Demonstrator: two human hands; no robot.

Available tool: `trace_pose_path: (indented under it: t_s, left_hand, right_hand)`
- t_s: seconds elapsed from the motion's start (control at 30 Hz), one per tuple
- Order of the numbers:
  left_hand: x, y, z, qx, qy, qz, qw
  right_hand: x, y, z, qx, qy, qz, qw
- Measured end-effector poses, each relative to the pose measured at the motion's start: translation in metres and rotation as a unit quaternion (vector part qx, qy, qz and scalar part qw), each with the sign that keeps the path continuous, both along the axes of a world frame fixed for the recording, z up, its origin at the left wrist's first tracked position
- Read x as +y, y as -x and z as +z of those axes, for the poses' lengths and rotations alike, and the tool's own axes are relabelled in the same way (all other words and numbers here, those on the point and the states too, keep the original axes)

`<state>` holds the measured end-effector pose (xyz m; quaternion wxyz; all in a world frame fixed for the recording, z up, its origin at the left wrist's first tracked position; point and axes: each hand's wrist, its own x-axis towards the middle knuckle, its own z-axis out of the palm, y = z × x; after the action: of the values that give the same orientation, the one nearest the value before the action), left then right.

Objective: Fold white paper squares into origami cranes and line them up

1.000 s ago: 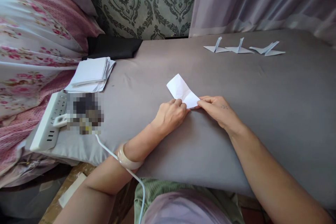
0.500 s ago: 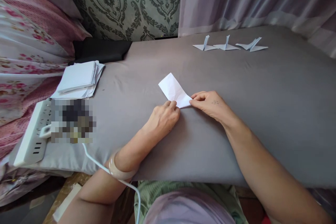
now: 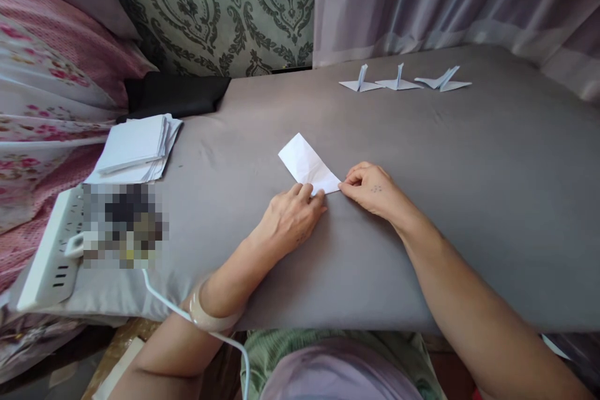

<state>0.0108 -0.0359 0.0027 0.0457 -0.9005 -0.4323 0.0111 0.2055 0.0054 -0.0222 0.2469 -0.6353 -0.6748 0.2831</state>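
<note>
A white folded paper (image 3: 305, 161) lies on the grey cloth, its long part pointing up and left and its creased near edge toward me. My left hand (image 3: 295, 215) has curled fingers at the lower edge, holding the paper down there; its thumb side is partly hidden. At the right corner my right hand (image 3: 370, 189) is closed, pinching the tip between thumb and fingers. Three folded paper cranes stand in a row at the back: a left one (image 3: 361, 82), a middle one (image 3: 399, 81) and a right one (image 3: 444, 81).
A stack of white paper (image 3: 134, 144) sits at the left, in front of a black folded item (image 3: 175, 94). A white power strip (image 3: 49, 262) lies at the near left, beside a blurred-out patch. Its white cable (image 3: 171, 305) runs across my left forearm.
My left hand's fingers have spread a little and shifted slightly right along the paper's lower edge. My right hand keeps its pinch at the corner. The whole view has shifted slightly.
</note>
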Motion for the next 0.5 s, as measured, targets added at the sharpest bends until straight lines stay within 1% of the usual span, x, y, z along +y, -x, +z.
trace_pose_path:
  t_s: [0.1, 0.2, 0.23, 0.3, 0.33, 0.37, 0.4, 0.43, 0.5]
  left_hand:
    - [0.0, -0.001, 0.0, 0.002, -0.001, -0.008, 1.0]
    - [0.0, 0.0, 0.001, 0.002, 0.004, -0.01, 1.0]
    - [0.001, 0.0, 0.002, 0.003, 0.007, -0.011, 1.0]
    - [0.001, 0.0, 0.003, 0.005, 0.012, -0.01, 1.0]
    - [0.001, 0.0, 0.004, 0.008, 0.015, -0.009, 1.0]
    - [0.001, -0.001, 0.005, 0.01, 0.019, -0.008, 1.0]
    - [0.0, -0.001, 0.005, 0.012, 0.022, -0.008, 1.0]
    - [0.0, -0.001, 0.005, 0.012, 0.025, -0.007, 1.0]
    - [0.001, -0.002, 0.006, 0.009, 0.026, -0.006, 1.0]
  right_hand:
    - [0.001, -0.001, -0.003, -0.014, 0.001, -0.005, 1.0]
    - [0.002, -0.009, 0.0, -0.023, 0.0, -0.006, 1.0]
    - [0.002, -0.013, 0.002, -0.023, -0.002, -0.023, 0.999]
    - [0.0, -0.018, 0.007, -0.009, -0.024, -0.077, 0.997]
    - [-0.002, -0.019, 0.01, 0.007, -0.045, -0.104, 0.993]
    - [-0.004, -0.017, 0.013, 0.028, -0.07, -0.112, 0.991]
    - [-0.007, -0.014, 0.015, 0.054, -0.09, -0.093, 0.99]
    - [-0.01, -0.009, 0.017, 0.082, -0.096, -0.052, 0.991]
    - [-0.016, 0.003, 0.016, 0.096, -0.092, 0.042, 0.99]
